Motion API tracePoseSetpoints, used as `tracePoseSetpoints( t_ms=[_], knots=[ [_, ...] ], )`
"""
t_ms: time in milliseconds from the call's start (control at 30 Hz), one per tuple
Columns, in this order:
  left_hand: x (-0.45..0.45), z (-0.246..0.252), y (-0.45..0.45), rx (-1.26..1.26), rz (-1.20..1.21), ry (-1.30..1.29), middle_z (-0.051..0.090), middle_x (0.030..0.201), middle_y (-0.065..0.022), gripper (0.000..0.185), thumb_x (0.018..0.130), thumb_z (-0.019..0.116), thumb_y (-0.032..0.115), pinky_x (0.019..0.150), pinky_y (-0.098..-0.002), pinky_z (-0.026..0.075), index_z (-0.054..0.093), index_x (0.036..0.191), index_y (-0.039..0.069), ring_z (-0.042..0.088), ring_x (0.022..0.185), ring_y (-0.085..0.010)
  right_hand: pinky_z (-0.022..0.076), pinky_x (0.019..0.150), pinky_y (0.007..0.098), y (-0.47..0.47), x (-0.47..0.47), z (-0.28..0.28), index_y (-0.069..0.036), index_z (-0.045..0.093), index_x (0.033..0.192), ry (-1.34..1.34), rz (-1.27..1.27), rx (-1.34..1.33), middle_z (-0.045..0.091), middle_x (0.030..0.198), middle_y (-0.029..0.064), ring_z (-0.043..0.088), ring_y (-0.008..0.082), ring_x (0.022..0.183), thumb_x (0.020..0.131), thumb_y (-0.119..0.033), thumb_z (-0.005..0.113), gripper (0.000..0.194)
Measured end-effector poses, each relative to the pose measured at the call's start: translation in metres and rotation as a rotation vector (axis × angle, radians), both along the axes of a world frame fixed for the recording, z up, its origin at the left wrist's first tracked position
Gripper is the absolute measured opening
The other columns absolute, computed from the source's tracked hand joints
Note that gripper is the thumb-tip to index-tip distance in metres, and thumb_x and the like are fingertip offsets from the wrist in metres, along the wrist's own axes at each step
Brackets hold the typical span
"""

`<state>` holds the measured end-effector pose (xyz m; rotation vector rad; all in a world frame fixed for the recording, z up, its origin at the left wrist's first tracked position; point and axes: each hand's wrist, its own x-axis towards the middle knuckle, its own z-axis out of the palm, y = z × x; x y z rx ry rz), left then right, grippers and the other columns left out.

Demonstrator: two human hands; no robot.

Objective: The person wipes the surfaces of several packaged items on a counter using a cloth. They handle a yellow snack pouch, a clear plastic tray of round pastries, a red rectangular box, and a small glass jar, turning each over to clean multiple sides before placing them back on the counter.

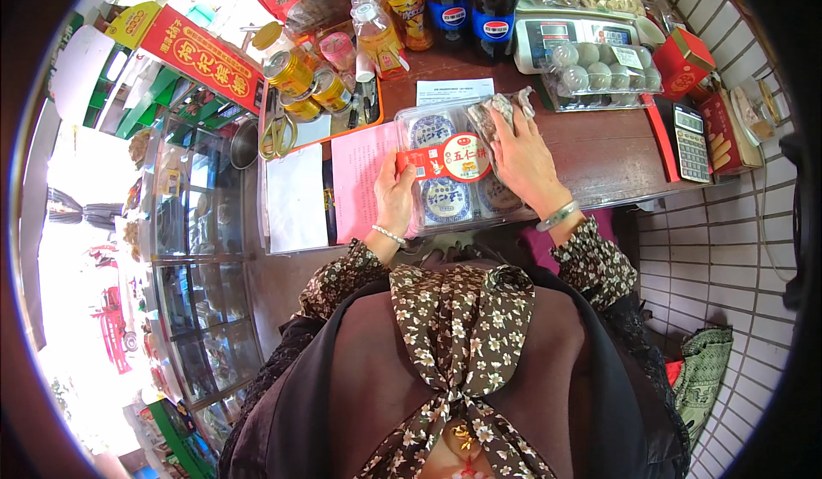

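Note:
A clear plastic box of round pastries (443, 206), wrapped in blue-and-white paper, lies at the front edge of the wooden counter (597, 151). A red paper band with a round label (467, 156) crosses its lid. My left hand (393, 196) grips the box by its left side, with the thumb on the red band. Under my right hand (523, 158) is a crumpled, greyish cloth (496, 116), pressed against the lid's upper right part. The fingers of that hand are bent over the cloth, and its palm hides the box's right side.
A pink sheet (365, 177) and white papers (295, 200) lie left of the box. Beyond them is an orange-rimmed tray (379, 121) with drink cans and scissors (278, 139). Cola bottles (494, 13), a scale (546, 36), packed eggs (600, 71) and a calculator (691, 142) stand behind and right.

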<state>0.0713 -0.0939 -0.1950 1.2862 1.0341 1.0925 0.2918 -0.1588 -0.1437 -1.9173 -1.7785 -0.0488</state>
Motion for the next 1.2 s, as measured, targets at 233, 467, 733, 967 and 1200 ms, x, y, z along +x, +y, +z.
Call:
tracePoseSetpoints(
  t_ms=[233, 467, 733, 967, 1200],
  knots=[
    [0.0, 0.003, 0.0, -0.008, -0.024, 0.073, 0.057, 0.118, -0.0117, 0.045, 0.09, 0.058, 0.01, 0.089, -0.0277, 0.044, 0.044, 0.13, -0.006, 0.053, 0.103, -0.0145, 0.0474, 0.086, 0.0404, -0.026, 0.004, 0.024, -0.007, 0.059, 0.115, -0.017, 0.002, 0.104, 0.057, 0.11, 0.0174, 0.055, 0.036, 0.102, 0.078, -0.002, 0.054, 0.038],
    [-0.005, 0.042, -0.01, 0.563, 0.019, 0.445, 0.044, 0.135, -0.0236, 0.069, 0.082, 0.069, 0.026, 0.105, -0.0428, 0.033, 0.038, 0.137, -0.002, 0.039, 0.127, -0.0368, 0.0486, 0.088, 0.0342, -0.027, -0.014, 0.054, -0.002, 0.045, 0.131, 0.474, -0.019, 0.265, 0.06, 0.118, 0.0193, 0.062, 0.0268, 0.102, 0.091, -0.002, 0.052, 0.041],
    [0.013, 0.073, -0.027, 0.43, -0.242, 0.023, 0.044, 0.134, -0.0155, 0.061, 0.07, 0.064, -0.002, 0.104, -0.0381, 0.036, 0.048, 0.128, 0.005, 0.042, 0.128, -0.0277, 0.0351, 0.103, 0.0307, -0.02, -0.065, 0.058, 0.003, 0.03, 0.142, 1.328, 0.424, -0.317, 0.043, 0.139, 0.0146, 0.044, 0.0204, 0.124, 0.096, -0.024, 0.054, 0.059],
    [-0.036, 0.05, 0.021, 0.051, 0.098, -0.494, 0.055, 0.115, -0.0081, 0.056, 0.073, 0.054, -0.013, 0.087, -0.0267, 0.047, 0.046, 0.126, 0.006, 0.052, 0.109, -0.0164, 0.039, 0.1, 0.0327, -0.042, 0.002, 0.036, 0.001, 0.036, 0.14, 0.316, -0.058, 0.039, 0.048, 0.134, 0.0171, 0.047, 0.0203, 0.121, 0.09, -0.01, 0.06, 0.056],
    [-0.005, 0.027, 0.017, 0.135, 0.003, -0.072, 0.046, 0.131, -0.0174, 0.064, 0.079, 0.067, 0.007, 0.096, -0.0333, 0.044, 0.036, 0.135, 0.005, 0.049, 0.118, -0.0268, 0.0477, 0.073, 0.0272, -0.048, -0.006, -0.009, 0.002, 0.045, 0.131, 1.255, -0.16, -0.088, 0.06, 0.106, 0.008, 0.058, 0.0126, 0.088, 0.088, -0.001, 0.058, 0.045]
  ],
)
